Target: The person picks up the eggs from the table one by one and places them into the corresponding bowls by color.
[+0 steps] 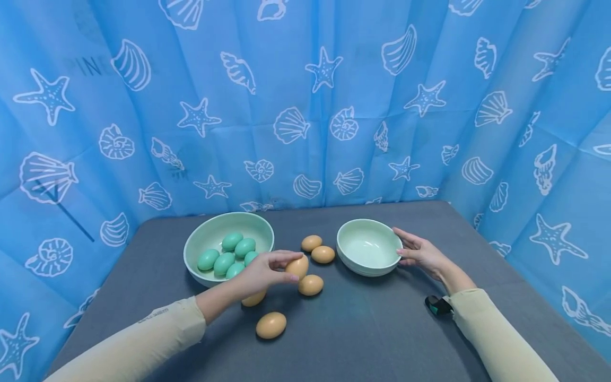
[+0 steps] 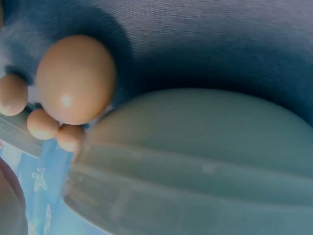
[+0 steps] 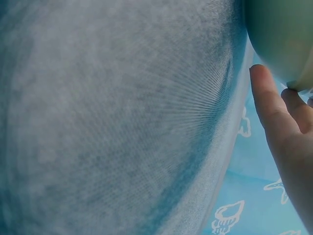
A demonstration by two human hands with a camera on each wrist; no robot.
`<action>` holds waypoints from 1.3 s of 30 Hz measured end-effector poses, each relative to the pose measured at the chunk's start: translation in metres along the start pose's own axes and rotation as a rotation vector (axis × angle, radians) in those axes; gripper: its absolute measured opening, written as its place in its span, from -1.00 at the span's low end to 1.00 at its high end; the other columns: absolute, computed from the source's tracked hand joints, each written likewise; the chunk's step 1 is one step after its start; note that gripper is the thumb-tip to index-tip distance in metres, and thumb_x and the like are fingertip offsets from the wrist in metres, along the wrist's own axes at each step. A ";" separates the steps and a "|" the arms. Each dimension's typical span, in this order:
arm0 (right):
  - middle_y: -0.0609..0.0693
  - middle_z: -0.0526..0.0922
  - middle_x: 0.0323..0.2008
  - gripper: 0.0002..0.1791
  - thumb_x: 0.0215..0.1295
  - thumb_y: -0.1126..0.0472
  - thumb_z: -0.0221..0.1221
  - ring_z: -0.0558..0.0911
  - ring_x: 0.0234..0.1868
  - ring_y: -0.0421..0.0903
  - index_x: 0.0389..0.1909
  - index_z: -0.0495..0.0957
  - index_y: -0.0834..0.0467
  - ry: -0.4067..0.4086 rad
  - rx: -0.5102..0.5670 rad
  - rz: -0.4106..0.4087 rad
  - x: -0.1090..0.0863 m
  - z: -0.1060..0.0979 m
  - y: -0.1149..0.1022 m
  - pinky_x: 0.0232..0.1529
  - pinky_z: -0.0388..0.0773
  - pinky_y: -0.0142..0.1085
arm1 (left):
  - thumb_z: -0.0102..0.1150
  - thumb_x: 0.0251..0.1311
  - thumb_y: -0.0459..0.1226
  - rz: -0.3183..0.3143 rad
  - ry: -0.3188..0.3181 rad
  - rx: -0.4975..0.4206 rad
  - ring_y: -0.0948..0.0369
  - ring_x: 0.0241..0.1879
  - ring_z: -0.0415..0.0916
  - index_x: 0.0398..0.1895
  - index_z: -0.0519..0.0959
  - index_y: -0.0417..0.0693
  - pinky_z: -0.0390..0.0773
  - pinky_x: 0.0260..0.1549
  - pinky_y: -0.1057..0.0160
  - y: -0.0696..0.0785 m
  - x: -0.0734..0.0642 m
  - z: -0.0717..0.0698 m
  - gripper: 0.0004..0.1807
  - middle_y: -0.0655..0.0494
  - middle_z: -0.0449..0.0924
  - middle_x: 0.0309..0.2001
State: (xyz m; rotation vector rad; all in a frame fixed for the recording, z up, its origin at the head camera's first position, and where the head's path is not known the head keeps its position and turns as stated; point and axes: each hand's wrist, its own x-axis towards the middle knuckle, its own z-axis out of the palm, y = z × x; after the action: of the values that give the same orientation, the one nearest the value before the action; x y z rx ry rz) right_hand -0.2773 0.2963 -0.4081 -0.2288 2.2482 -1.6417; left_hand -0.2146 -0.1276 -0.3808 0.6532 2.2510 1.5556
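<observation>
My left hand (image 1: 260, 273) pinches a brown egg (image 1: 298, 267) between thumb and fingers, in front of the larger pale green bowl. That bowl (image 1: 193, 252) holds several green eggs (image 1: 224, 262). Around the left hand other brown eggs lie on the table: one (image 1: 311, 285) just below the held egg, one (image 1: 271, 325) nearer the front, and one (image 1: 254, 298) partly hidden under the wrist. At the right, my right hand (image 1: 422, 257) touches the outer right side of a smaller pale green bowl (image 1: 369, 268) with its extended fingers. No egg shows inside that bowl.
Two more brown eggs (image 1: 317, 248) lie between the bowls. A black strap-like item (image 1: 438, 305) is at the right cuff. The grey cloth-covered table (image 1: 363, 339) ends at a blue curtain (image 1: 305, 132) printed with shells and starfish.
</observation>
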 end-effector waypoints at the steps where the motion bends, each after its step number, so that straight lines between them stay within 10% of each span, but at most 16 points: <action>1: 0.33 -0.26 0.57 -0.17 0.52 0.27 0.06 -0.09 0.55 0.36 0.60 -0.24 0.23 -0.001 -0.002 0.000 0.000 0.000 0.000 0.03 0.62 -0.30 | 0.35 0.27 -0.16 -0.021 0.010 -0.020 0.00 0.27 0.46 0.42 0.44 -0.02 0.57 0.16 0.04 0.001 0.001 0.001 -0.36 -0.08 0.39 0.41; 33: 0.40 -0.21 0.55 -0.17 0.52 0.24 0.07 -0.02 0.53 0.38 0.59 -0.21 0.26 -0.023 -0.065 0.010 -0.001 0.001 -0.006 0.09 0.62 -0.22 | 0.30 0.30 -0.35 -0.143 0.250 -0.246 0.05 0.11 0.55 0.39 0.45 -0.15 0.62 0.11 0.01 0.023 0.051 0.038 -0.42 -0.16 0.52 0.25; 39: 0.34 -0.26 0.57 -0.16 0.50 0.30 0.06 -0.15 0.56 0.33 0.58 -0.25 0.30 0.003 -0.046 -0.021 0.003 0.001 -0.006 0.37 0.37 0.02 | 0.29 0.30 -0.36 -0.152 0.285 -0.298 -0.03 0.22 0.52 0.38 0.45 -0.15 0.62 0.11 0.06 0.028 0.062 0.045 -0.43 -0.21 0.44 0.33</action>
State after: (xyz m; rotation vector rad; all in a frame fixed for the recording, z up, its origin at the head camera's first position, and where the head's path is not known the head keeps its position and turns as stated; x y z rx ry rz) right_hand -0.2802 0.2926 -0.4037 -0.2618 2.2954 -1.6028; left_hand -0.2389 -0.0507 -0.3708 0.1822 2.1298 1.9525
